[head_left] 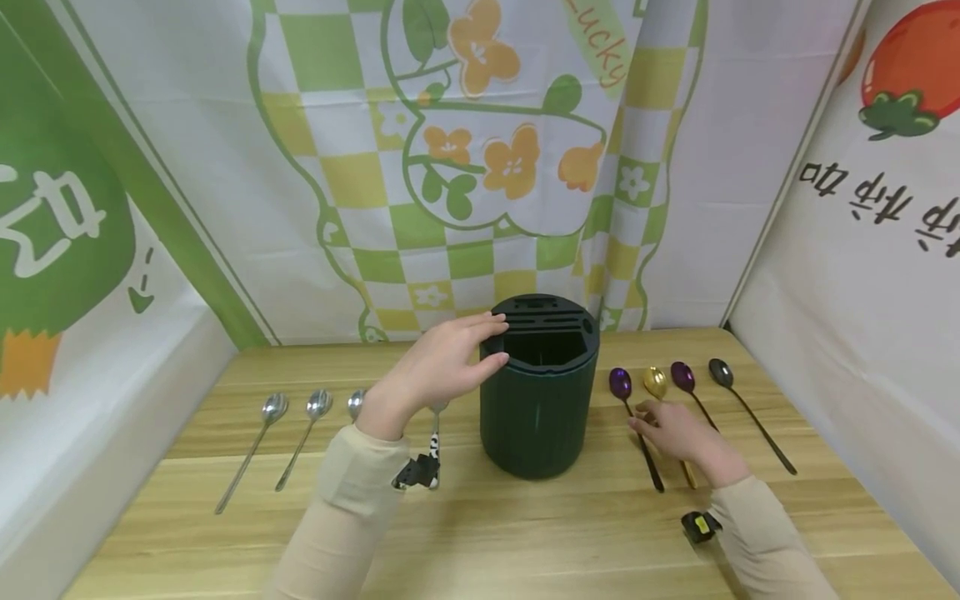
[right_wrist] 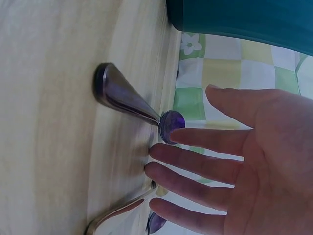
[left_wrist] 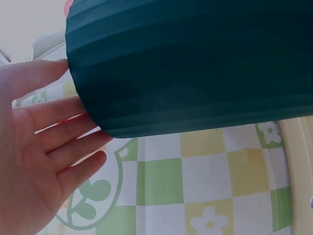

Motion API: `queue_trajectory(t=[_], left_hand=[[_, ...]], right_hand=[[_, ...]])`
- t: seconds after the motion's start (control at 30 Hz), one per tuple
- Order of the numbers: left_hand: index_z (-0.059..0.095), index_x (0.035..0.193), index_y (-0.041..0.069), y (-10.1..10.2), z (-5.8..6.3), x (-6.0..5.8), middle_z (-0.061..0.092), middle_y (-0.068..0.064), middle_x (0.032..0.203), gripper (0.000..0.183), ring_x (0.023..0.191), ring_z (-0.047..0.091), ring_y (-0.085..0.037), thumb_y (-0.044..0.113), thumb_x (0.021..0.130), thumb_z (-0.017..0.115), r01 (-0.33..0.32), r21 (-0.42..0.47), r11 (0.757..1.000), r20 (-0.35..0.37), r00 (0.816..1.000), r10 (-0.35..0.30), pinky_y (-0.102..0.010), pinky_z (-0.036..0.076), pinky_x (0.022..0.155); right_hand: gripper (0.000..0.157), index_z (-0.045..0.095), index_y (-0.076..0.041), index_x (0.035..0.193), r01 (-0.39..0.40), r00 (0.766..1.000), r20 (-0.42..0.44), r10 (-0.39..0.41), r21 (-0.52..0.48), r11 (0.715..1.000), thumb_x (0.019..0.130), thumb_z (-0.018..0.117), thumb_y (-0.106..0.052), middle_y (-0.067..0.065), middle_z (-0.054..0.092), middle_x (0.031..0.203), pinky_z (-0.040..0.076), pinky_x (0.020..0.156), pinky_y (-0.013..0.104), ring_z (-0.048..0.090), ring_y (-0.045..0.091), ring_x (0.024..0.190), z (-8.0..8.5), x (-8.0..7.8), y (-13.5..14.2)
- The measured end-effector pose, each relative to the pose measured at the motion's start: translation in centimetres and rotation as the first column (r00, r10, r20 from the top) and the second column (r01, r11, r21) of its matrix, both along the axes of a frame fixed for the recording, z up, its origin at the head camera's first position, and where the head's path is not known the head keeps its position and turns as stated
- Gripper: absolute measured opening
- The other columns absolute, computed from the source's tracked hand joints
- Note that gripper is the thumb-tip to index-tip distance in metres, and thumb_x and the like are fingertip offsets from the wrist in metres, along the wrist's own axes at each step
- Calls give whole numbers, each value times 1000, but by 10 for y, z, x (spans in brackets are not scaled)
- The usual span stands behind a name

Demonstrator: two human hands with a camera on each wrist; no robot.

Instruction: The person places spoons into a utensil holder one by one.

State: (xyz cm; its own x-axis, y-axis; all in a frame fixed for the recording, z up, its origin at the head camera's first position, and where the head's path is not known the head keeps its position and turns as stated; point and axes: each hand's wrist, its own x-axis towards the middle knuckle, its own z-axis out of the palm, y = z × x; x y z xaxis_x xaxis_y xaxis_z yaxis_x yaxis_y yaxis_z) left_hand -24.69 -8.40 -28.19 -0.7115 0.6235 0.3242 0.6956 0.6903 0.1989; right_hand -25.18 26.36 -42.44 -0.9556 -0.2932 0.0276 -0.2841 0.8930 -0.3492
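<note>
A dark green ribbed utensil holder with a slotted black top stands upright mid-table. At its upper left rim is my left hand, fingertips meeting the holder's edge and fingers fairly straight; the left wrist view shows this hand beside the green wall. My right hand hovers low over the spoons right of the holder, its fingers extended and apart in the right wrist view. Closest to it are a purple-bowled spoon and a gold spoon, whose handle the hand partly hides.
Further right lie another purple-bowled spoon and a black spoon. On the left are silver spoons and one with a black-and-white patterned handle, partly behind my left arm. Printed curtains hang behind the wooden table.
</note>
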Motion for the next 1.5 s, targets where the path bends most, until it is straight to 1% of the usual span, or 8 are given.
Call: queue_trajectory(t=[0.17, 0.4, 0.57, 0.73, 0.8, 1.0, 1.2, 1.5], left_hand=[[49, 127, 11, 0, -1, -2, 46, -4, 132, 47, 122, 42, -17, 37, 89, 47, 0, 37, 999, 13, 1000, 0, -34, 35, 99], [52, 124, 9, 2, 1, -2, 51, -3, 128, 45, 119, 45, -18, 34, 87, 51, 7, 74, 997, 16, 1000, -8, -35, 38, 96], [54, 122, 10, 3, 2, -1, 52, -1, 126, 44, 119, 46, -18, 34, 85, 53, -11, 93, 996, 31, 999, 8, -34, 39, 96], [51, 126, 14, 2, -1, 0, 48, -1, 130, 45, 117, 48, -17, 37, 86, 52, -34, 99, 995, 74, 997, 26, -36, 39, 95], [51, 126, 16, 2, -2, 0, 47, 0, 131, 46, 116, 48, -17, 38, 86, 52, -41, 110, 993, 81, 996, 33, -37, 40, 94], [52, 125, 16, 2, -7, -1, 47, 1, 132, 45, 117, 48, -19, 39, 86, 53, -50, 148, 988, 57, 998, 42, -40, 39, 95], [52, 125, 15, 2, -8, 0, 46, 1, 132, 45, 117, 47, -19, 38, 86, 53, -49, 160, 986, 56, 998, 41, -40, 38, 96], [51, 125, 17, 1, -10, 1, 46, 3, 133, 46, 119, 46, -18, 40, 86, 52, -48, 170, 984, 47, 998, 40, -40, 37, 97]], right_hand=[[47, 53, 7, 114, 12, 1000, -4, -12, 12, 1000, 90, 48, -33, 21, 62, 101, 47, 77, 45, 59, 33, 91, 0, -1, 0], [33, 59, 3, 101, 35, 999, 0, -35, 16, 999, 88, 52, -26, 15, 64, 93, 49, 72, 42, 61, 28, 82, 1, -3, -1], [28, 63, 0, 93, 55, 998, 0, -55, 10, 998, 87, 54, -25, 12, 66, 86, 49, 63, 34, 60, 18, 70, 0, -5, -2], [24, 65, -1, 89, 57, 998, 1, -57, 10, 998, 86, 56, -23, 9, 66, 82, 44, 53, 26, 54, 10, 60, 0, -5, -3], [23, 66, -1, 87, 50, 999, -7, -50, 14, 999, 85, 58, -22, 9, 66, 80, 43, 51, 25, 53, 10, 58, 0, -6, -2], [20, 65, -2, 81, 58, 997, -48, -56, 36, 998, 81, 62, -22, 6, 63, 73, 41, 49, 25, 51, 10, 56, -2, -8, -2], [18, 61, -5, 76, 78, 996, -43, -77, 35, 996, 81, 63, -21, 2, 58, 67, 38, 47, 25, 47, 11, 54, -1, -9, -4], [20, 59, -3, 77, 121, 992, -46, -119, 65, 990, 80, 64, -23, 4, 58, 68, 39, 49, 25, 49, 12, 56, -4, -16, -6]])
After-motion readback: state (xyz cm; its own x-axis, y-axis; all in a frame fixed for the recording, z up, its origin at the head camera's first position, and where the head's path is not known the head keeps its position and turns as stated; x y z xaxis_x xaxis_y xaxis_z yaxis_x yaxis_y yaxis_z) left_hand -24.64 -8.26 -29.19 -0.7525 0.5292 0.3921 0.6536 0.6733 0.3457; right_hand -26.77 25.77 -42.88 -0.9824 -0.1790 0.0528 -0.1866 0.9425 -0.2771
